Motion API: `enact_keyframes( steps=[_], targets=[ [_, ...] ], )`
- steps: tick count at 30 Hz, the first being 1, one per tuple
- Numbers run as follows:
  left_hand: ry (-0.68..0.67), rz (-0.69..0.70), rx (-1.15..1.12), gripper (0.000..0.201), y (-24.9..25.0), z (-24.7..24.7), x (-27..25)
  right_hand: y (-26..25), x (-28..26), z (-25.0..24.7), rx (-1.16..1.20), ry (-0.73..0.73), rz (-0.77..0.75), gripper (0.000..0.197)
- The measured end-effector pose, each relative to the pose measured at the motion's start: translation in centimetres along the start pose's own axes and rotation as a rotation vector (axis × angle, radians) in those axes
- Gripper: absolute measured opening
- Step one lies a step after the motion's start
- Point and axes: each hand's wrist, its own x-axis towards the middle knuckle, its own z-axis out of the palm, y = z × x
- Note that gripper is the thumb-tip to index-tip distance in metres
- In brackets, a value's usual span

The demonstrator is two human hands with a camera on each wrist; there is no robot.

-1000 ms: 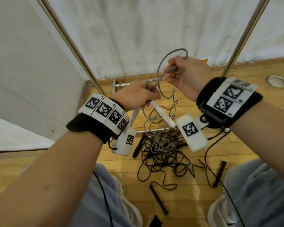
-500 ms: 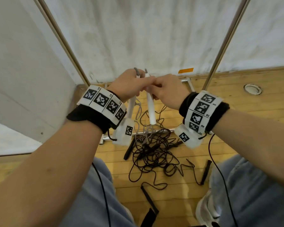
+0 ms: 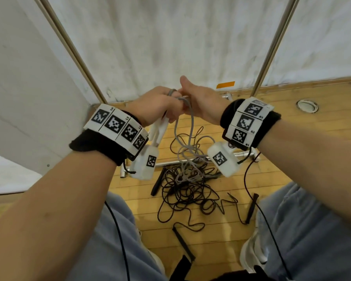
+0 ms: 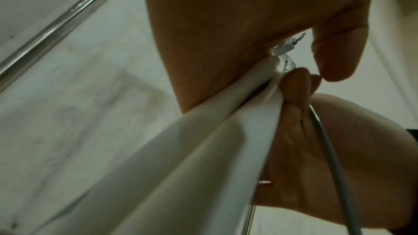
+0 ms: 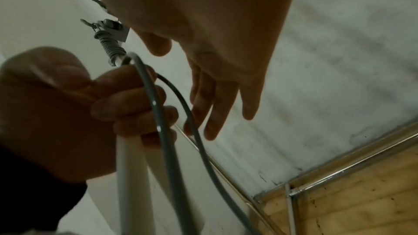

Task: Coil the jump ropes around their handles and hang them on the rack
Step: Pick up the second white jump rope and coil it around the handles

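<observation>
My left hand (image 3: 156, 107) grips two white handles (image 3: 159, 128) side by side, with the grey rope (image 3: 190, 126) looping over its fingers. In the left wrist view the handles (image 4: 203, 149) lie across the palm and the rope (image 4: 328, 140) runs beside them. My right hand (image 3: 201, 101) is close to the right of the left, thumb up. Its fingers (image 5: 214, 99) are straight and hold nothing, and the grey rope (image 5: 162, 122) passes just in front of them. The rope hangs down to a pile on the floor.
Black jump ropes (image 3: 186, 189) lie tangled on the wooden floor between my feet, with black handles (image 3: 183, 246) scattered around. The rack's chrome uprights (image 3: 75, 55) (image 3: 272, 51) rise left and right, with its base bar (image 3: 170, 163) on the floor. A white wall stands behind.
The right hand carried a grey rope loop from up on the right over to the left hand, then let go and opened. Both handles now sit together in the left hand.
</observation>
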Motion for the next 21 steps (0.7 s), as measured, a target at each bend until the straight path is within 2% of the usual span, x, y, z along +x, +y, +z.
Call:
enact_keyframes(
  steps=[4, 8, 13, 16, 18, 21],
  targets=[
    [0.015, -0.003, 0.008, 0.006, 0.2, -0.3, -0.1, 0.2, -0.2, 0.1, 0.084, -0.108, 0.015, 0.058],
    [0.103, -0.014, 0.075, 0.006, -0.2, -0.7, 0.0, -0.3, -0.4, -0.2, -0.079, -0.107, -0.090, 0.038],
    [0.146, -0.047, 0.108, 0.016, -1.0, -1.1, 0.4, -1.5, -0.3, -0.4, -0.179, 0.059, -0.240, 0.045],
    [0.164, -0.033, 0.082, 0.008, -1.9, -1.2, 0.5, -2.4, -0.1, -0.6, -0.113, 0.156, -0.299, 0.045],
    [0.137, -0.038, 0.114, 0.021, -2.2, -1.0, 0.5, -2.9, 0.0, -0.8, -0.033, 0.192, -0.301, 0.043],
    [0.131, -0.009, 0.103, 0.027, -2.6, -0.6, 0.8, -2.7, 0.1, -0.7, -0.173, 0.235, -0.318, 0.027]
  ],
)
